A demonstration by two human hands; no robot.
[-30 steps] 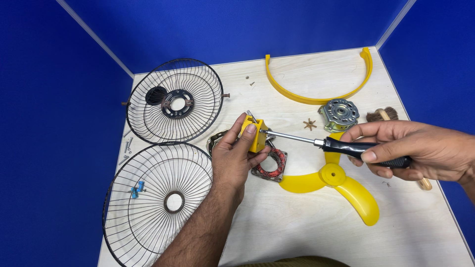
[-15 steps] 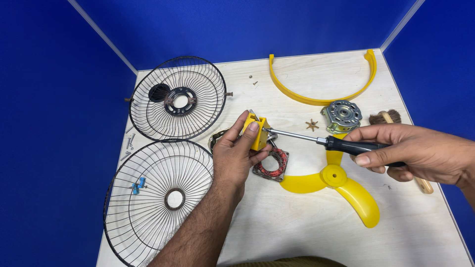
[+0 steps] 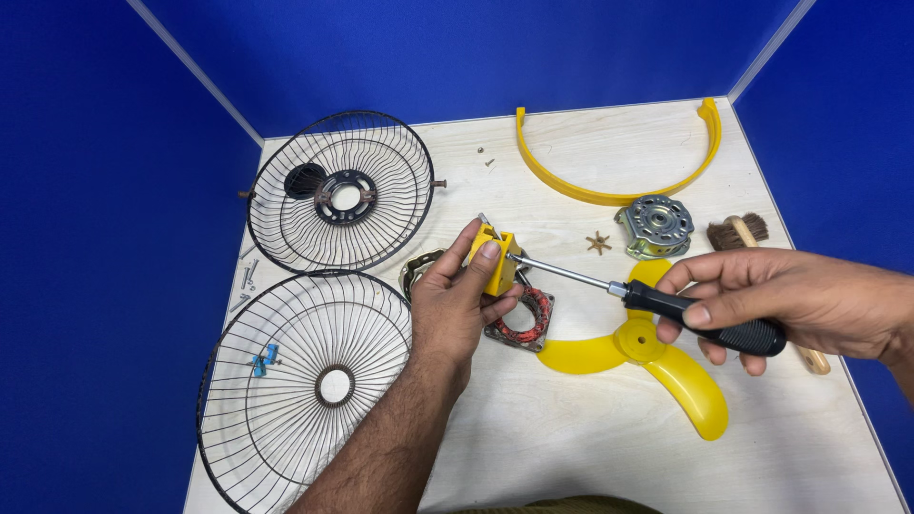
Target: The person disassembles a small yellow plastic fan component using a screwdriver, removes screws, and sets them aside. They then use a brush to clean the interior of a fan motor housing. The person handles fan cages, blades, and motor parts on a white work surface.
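Left hand (image 3: 457, 305) clamped on small yellow plastic housing (image 3: 499, 257), held up off the bench (image 3: 533, 447) w/ its side turned right so the screwdriver (image 3: 657, 303) tip meets it square. Right hand (image 3: 762, 300) wrapped round the black handle, shaft roughly level. Stator w/ red windings (image 3: 524, 319) lies just below, yellow fan blade (image 3: 657, 366) under the shaft, two wire guards (image 3: 324, 286) pushed left, out of the work area.

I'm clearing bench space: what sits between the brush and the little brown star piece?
In the head view, the grey metal motor housing sits between the brush and the star piece, on the table.
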